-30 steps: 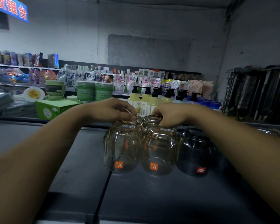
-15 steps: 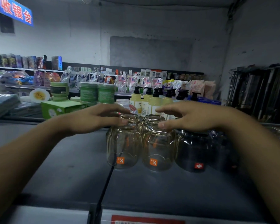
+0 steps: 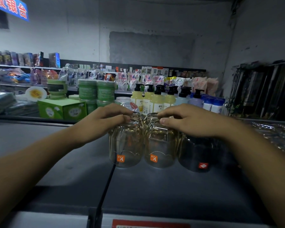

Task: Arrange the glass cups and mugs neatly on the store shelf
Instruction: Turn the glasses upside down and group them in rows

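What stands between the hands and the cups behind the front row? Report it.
Nothing visible does. The left hand pinches the rear left cup and the right hand pinches the rear right cup. Both hands reach over the front amber cups.

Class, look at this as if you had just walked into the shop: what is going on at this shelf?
A person is tidying glassware on a dark store shelf. The left hand pinches the top of the left rear glass, and the right hand pinches the right rear glass. In front of these, side by side, stand the two orange-sticker glasses and a dark glass with a red sticker. Pump bottles stand behind.
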